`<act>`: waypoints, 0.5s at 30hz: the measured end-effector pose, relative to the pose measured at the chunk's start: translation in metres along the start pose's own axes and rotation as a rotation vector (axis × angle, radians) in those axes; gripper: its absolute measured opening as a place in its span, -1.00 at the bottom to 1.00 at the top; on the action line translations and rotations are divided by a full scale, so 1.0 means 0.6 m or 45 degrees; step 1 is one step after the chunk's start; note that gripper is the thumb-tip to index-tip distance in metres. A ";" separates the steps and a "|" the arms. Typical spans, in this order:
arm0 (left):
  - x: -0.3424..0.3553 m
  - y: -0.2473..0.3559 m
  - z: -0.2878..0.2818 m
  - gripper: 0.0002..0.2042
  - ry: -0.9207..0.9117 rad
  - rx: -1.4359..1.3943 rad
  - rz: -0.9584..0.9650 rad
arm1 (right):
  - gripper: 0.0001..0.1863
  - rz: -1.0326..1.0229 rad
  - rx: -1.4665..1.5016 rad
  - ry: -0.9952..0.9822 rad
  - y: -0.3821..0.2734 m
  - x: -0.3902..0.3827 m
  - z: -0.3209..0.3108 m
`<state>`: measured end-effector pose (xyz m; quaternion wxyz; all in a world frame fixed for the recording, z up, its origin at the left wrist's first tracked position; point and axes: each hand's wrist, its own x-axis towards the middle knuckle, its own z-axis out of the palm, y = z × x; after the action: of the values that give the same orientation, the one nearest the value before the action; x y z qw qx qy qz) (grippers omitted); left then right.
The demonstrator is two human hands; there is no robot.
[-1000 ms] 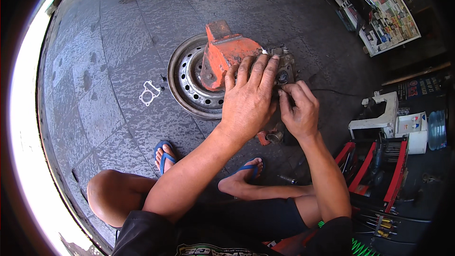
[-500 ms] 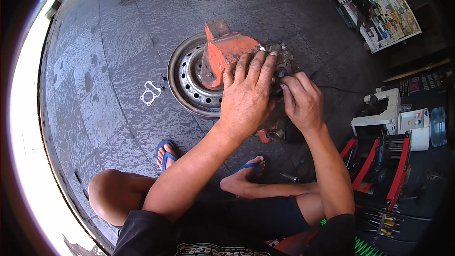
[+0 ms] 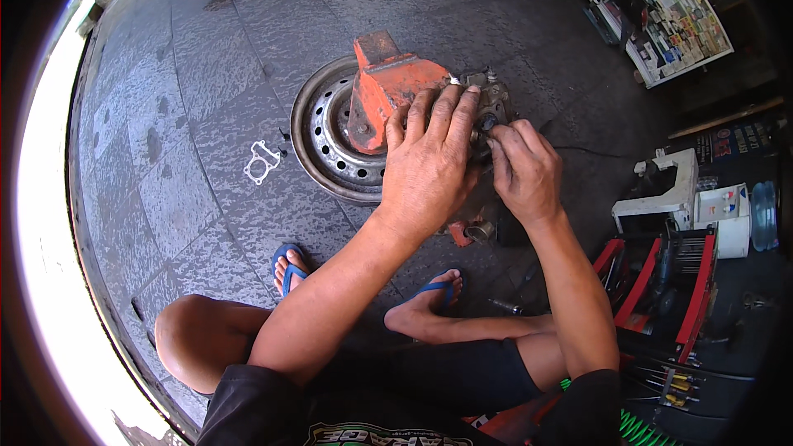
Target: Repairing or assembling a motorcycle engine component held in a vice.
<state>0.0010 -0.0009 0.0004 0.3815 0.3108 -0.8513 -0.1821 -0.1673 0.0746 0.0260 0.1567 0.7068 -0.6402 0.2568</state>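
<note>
An orange bench vise [image 3: 405,83] stands on a steel wheel rim [image 3: 307,153]. At its right side sits a grey metal engine part [image 3: 496,99], seemingly a cylinder head, with a white-tipped spark plug [image 3: 454,80] showing beyond my fingertips. My left hand [image 3: 429,149] is wrapped over the near side of this part; its thumb is hidden. Thumb and fingers of my right hand [image 3: 529,167] pinch together at a dark round opening [image 3: 486,124] in the part. Whatever they hold is too small or covered to make out.
A thin gasket [image 3: 261,163] lies on the floor left of the rim. Below my hands rests a small orange-and-metal piece [image 3: 471,232]. A red tool rack [image 3: 698,301], screwdrivers [image 3: 679,386], a white bracket-like casing [image 3: 661,194] and a green coiled hose [image 3: 640,428] are at right.
Almost nothing differs. Both hands keep their places at the engine part, with only a slight shift of the right fingers and the view.
</note>
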 end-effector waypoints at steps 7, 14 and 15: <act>0.002 0.000 0.000 0.01 -0.009 0.009 -0.009 | -0.81 0.011 0.005 0.024 -0.001 -0.002 0.007; -0.002 0.003 0.000 0.01 -0.063 -0.008 -0.003 | -0.81 -0.004 -0.022 0.035 0.001 0.000 0.005; -0.003 -0.001 -0.001 0.00 -0.043 -0.005 -0.013 | -0.81 -0.001 -0.021 0.035 -0.004 0.000 0.005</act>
<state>0.0027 0.0000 -0.0002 0.3668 0.3112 -0.8557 -0.1908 -0.1642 0.0733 0.0236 0.1713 0.7021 -0.6399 0.2612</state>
